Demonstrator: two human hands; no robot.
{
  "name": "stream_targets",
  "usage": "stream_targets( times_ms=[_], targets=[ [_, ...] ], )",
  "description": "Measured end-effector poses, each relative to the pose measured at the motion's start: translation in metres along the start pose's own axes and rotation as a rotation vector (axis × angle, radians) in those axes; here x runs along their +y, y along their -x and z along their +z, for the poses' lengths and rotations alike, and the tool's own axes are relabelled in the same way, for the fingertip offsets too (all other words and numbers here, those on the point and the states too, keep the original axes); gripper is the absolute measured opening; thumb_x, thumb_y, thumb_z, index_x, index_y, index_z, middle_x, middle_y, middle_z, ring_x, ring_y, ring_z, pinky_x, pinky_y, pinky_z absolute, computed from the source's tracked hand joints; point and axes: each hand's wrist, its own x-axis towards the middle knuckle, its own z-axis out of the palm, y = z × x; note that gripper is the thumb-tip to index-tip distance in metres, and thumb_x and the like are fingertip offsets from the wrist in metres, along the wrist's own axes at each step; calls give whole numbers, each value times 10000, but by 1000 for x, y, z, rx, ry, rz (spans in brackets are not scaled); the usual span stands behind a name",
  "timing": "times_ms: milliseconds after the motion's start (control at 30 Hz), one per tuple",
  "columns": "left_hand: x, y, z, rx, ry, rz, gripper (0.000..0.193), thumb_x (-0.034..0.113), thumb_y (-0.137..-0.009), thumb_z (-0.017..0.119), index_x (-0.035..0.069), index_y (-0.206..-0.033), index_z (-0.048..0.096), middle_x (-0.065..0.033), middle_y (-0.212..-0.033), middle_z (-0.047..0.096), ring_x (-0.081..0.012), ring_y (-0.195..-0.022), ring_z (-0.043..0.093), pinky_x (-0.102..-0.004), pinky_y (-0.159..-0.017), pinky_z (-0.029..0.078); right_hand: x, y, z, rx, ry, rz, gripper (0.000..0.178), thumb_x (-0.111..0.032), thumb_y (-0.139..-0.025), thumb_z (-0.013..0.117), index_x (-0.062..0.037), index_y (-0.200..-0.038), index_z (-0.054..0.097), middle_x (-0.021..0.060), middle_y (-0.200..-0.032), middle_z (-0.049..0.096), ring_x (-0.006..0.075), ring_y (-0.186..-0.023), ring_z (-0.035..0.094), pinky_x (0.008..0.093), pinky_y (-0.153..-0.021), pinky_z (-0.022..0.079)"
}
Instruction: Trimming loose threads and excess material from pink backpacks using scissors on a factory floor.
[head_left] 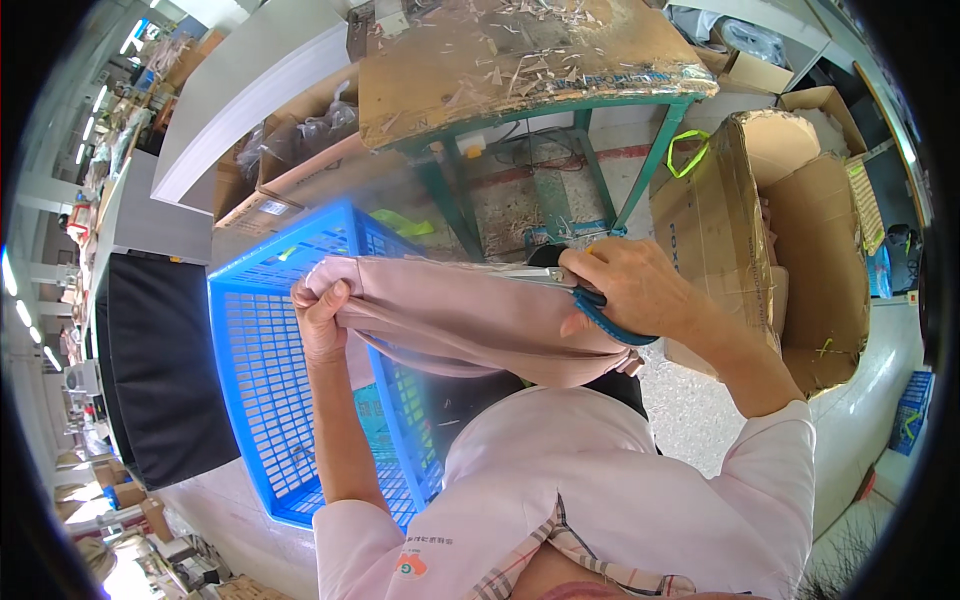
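A length of dusty-pink fabric (470, 310) stretches across in front of my body, its folds hanging down toward my lap. My left hand (322, 318) is closed on its left end, thumb pressed over the cloth. In my right hand (628, 285) is a pair of scissors (602, 312) with dark blue handles, fingers wrapped round the grips. Their metal blades point left and lie along the fabric's upper edge, near its right half. Whether the blades are parted is hard to make out.
A blue plastic basket (265, 390) stands at my left, under my left forearm. Ahead is a worn table (440, 90) on green legs, strewn with scraps. To the right sits an open cardboard box (710, 200) with pink pieces inside. Another box (310, 160) holds plastic bags at the left.
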Motion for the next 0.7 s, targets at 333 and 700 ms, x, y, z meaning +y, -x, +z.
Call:
stream_targets(
  times_ms=[333,700],
  targets=[
    [3,5,6,4,7,13,202,87,-598,763,33,-748,640,-42,-729,633,-123,-628,582,-236,-615,463,-4,-11,4,-1,31,-7,471,-500,-719,587,-57,-865,517,153,-698,562,305,-656,573,377,-586,460],
    [5,9,16,-69,-46,19,260,100,-589,773,11,-790,634,-34,-732,624,-114,-633,566,-224,-611,447,-11,-19,1,211,65,-147,489,-497,-710,601,-45,-874,511,142,-682,557,290,-620,576,376,-581,467]
  ],
)
